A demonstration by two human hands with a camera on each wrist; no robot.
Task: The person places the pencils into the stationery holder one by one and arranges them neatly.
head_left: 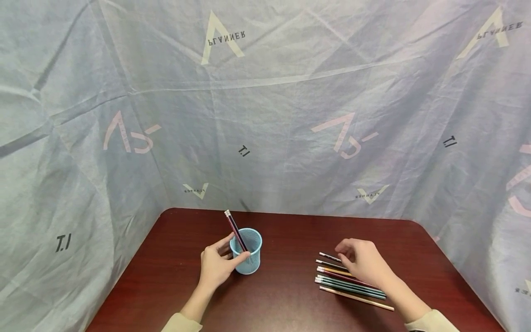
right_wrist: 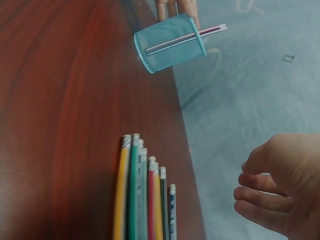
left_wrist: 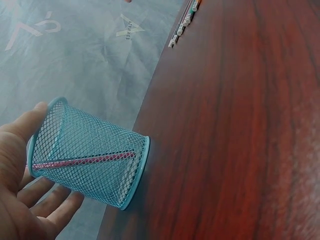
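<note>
A light blue mesh pencil cup (head_left: 254, 263) stands upright on the table, with a couple of dark and pinkish pencils (head_left: 233, 228) leaning in it, eraser ends up. My left hand (head_left: 215, 266) holds the cup from its left side, the thumb along the near rim and the fingers behind. Through the mesh in the left wrist view, a pink pencil (left_wrist: 80, 162) reaches down to the base. My right hand (head_left: 367, 263) hovers over the far end of a row of pencils (head_left: 352, 287), its fingers loosely bent and nothing between them in the right wrist view.
The row holds several pencils in yellow, green, red and dark colours, lying side by side with erasers toward the cup. A plain wood-coloured pencil (head_left: 356, 299) lies nearest me. Grey printed cloth (head_left: 274, 138) hangs around the dark red wooden table (head_left: 286, 309).
</note>
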